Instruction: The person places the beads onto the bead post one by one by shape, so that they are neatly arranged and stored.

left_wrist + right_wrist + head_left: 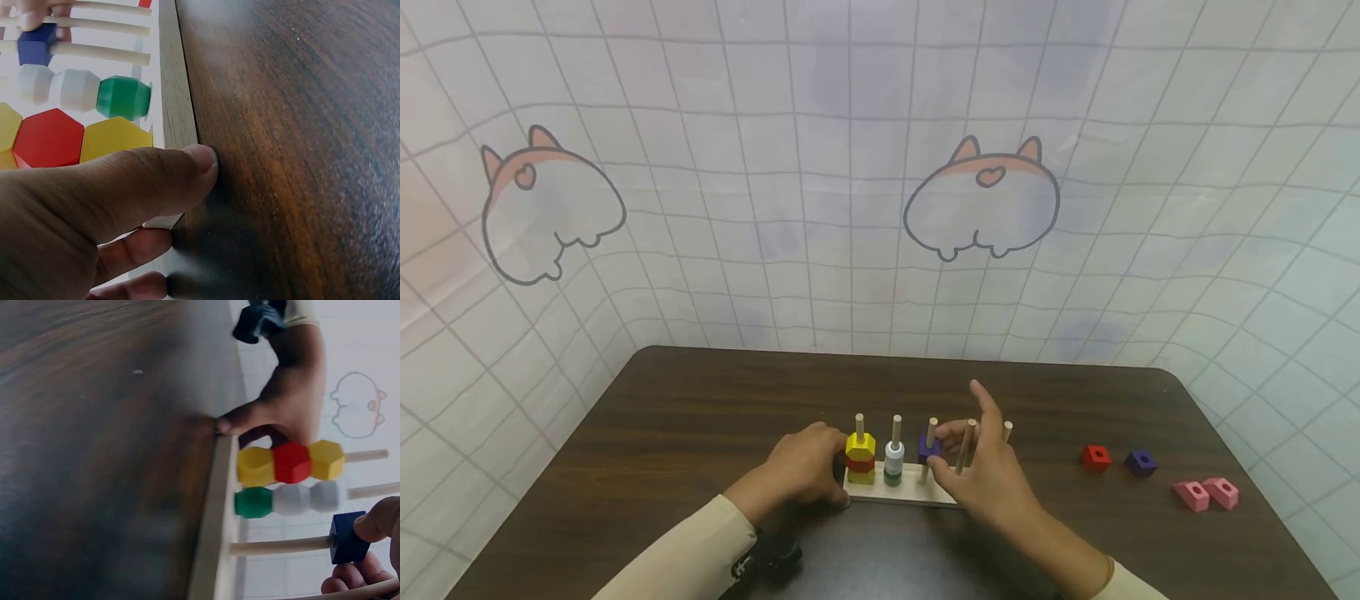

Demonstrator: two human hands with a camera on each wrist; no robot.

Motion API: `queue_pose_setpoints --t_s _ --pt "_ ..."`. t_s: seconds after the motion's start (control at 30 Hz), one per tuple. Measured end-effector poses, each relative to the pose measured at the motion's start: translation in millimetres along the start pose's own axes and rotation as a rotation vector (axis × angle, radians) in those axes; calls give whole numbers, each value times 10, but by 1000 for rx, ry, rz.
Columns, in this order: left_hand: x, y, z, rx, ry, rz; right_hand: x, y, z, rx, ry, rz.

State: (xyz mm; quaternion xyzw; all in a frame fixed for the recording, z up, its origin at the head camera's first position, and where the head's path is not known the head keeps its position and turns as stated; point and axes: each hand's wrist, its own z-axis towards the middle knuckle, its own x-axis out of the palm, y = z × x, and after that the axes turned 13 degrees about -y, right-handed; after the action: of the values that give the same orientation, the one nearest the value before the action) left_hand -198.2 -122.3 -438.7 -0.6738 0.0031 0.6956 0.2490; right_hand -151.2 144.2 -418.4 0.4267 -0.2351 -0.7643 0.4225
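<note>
A wooden peg board (pixel 910 493) with several upright pegs stands before me on the table. My left hand (pixel 808 462) grips its left end, thumb (pixel 200 159) on the front edge and fingers behind. On the leftmost peg a red bead (pixel 292 462) sits between two yellow beads (pixel 326 459). The second peg carries a green bead (pixel 124 97) under two white ones (pixel 75 85). With thumb and fingers my right hand (pixel 996 479) pinches a dark blue square block (pixel 347 537). That block is threaded on the third peg, well above the base.
To the right on the dark table (pixel 700 400) lie a red block (pixel 1096 457), a dark blue block (pixel 1141 462) and two pink slanted blocks (pixel 1193 496). Two bare pegs (pixel 966 446) rise beside my right hand. A grid-patterned cloth (pixel 820 208) hangs behind the table.
</note>
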Motion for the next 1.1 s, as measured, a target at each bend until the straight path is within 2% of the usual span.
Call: queue_pose_setpoints --t_s 0.37,0.9,1.1 --pt "-13 10 4 8 -8 6 148 -173 -126 103 56 -15" --pt "-2 -4 13 14 -15 38 203 -265 -183 110 90 -18" --pt "6 -5 -3 18 -19 43 143 -265 -196 86 138 -71"
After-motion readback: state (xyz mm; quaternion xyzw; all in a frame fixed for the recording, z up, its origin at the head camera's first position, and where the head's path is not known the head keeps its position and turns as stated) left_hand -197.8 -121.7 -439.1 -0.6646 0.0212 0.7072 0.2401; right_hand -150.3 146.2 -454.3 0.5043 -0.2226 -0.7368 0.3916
